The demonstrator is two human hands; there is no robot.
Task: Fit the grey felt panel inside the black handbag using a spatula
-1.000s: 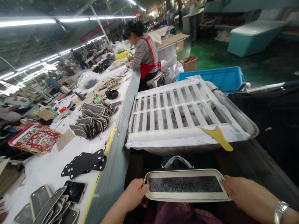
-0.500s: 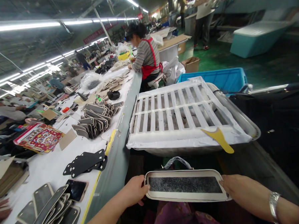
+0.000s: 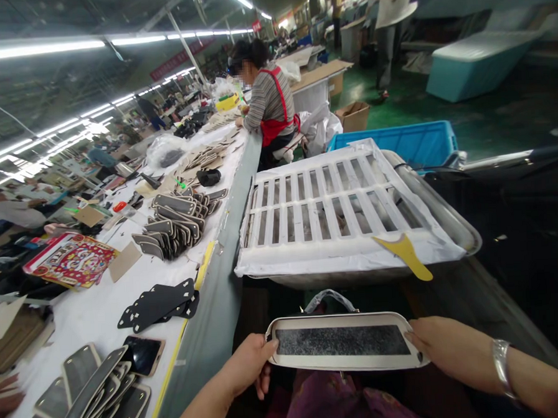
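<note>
A handbag (image 3: 342, 343) is held low in front of my lap, its long face towards me: a cream rim around a dark speckled panel. Beyond its upper edge arches a handle (image 3: 331, 297) wrapped in clear plastic. My left hand (image 3: 250, 365) pinches the left end, thumb on the cream rim. At the other end my right hand (image 3: 443, 349) grips in the same way, a silver bracelet on that wrist. The fingers behind the bag are partly hidden.
Ahead stands a white slatted rack (image 3: 325, 206) on a metal tub, with a yellow card piece (image 3: 407, 255) on it. The table (image 3: 165, 271) at left carries stacked dark panels (image 3: 92, 393), a phone (image 3: 145, 354) and black cut pieces (image 3: 160, 304). A co-worker (image 3: 271, 103) sits farther along.
The handbag stays in both hands and has shifted very slightly up and left. Some fingers of my left hand now hang lower, below the bag's end. The view has moved a little.
</note>
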